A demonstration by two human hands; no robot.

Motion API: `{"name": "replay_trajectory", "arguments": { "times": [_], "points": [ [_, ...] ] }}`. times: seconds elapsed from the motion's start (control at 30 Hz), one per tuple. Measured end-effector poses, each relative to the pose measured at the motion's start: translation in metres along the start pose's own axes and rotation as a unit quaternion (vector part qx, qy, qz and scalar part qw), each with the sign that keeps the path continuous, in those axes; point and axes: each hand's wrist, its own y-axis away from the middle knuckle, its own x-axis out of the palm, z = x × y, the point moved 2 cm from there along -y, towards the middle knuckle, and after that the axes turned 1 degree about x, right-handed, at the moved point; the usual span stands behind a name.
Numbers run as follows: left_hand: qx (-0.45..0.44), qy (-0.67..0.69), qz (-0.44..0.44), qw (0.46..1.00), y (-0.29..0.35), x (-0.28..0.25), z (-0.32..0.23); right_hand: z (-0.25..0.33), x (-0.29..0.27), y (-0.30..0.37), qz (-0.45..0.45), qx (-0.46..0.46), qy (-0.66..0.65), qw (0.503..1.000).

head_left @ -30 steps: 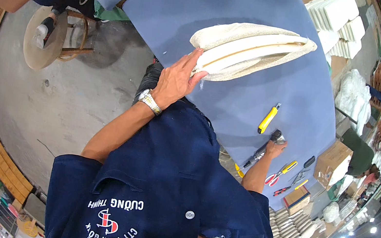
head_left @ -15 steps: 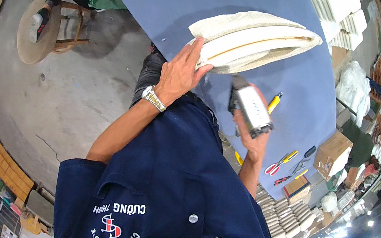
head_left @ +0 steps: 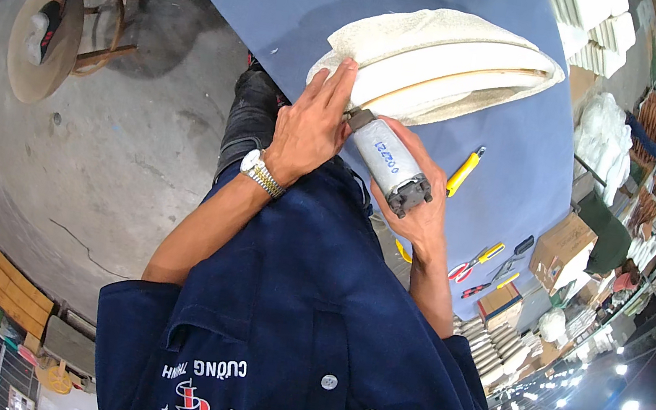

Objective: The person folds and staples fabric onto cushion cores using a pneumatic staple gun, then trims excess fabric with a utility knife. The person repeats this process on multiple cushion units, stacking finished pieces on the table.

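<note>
At centre frame I see the right hand [head_left: 428, 196] gripping a silver staple gun [head_left: 388, 158], its nose perhaps touching the cream cushion [head_left: 451, 64], upper centre; the left hand [head_left: 310, 133] lies, fingers outstretched, against the cushion's left end.

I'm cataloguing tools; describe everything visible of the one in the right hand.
The tool has a silver-grey, metal-looking body with blue markings, a dark blocky nose and a dark, knobbly rear end. Gripped in the right hand, it slants, nose close to the pale fabric piece and left hand; whether it touches either is unclear.
</note>
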Motion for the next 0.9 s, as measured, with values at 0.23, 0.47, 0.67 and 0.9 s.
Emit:
{"name": "replay_trajectory", "arguments": {
  "times": [0.23, 0.47, 0.67, 0.9],
  "points": [
    [-0.010, 0.022, 0.032, 0.999, -0.002, -0.005, 0.000, -0.011, 0.006, -0.002, 0.014, 0.017, -0.022, 1.000],
    [0.004, 0.035, -0.003, 0.999, -0.005, -0.002, 0.003, -0.009, 0.017, -0.006, -0.007, 0.049, -0.062, 0.997],
    [0.018, 0.083, -0.004, 0.996, -0.003, -0.008, 0.014, -0.011, 0.032, -0.001, -0.072, 0.013, -0.067, 0.995],
    [0.012, 0.085, 0.029, 0.996, -0.011, -0.020, 0.014, -0.011, 0.044, 0.009, -0.165, -0.053, -0.056, 0.983]
  ]
}}
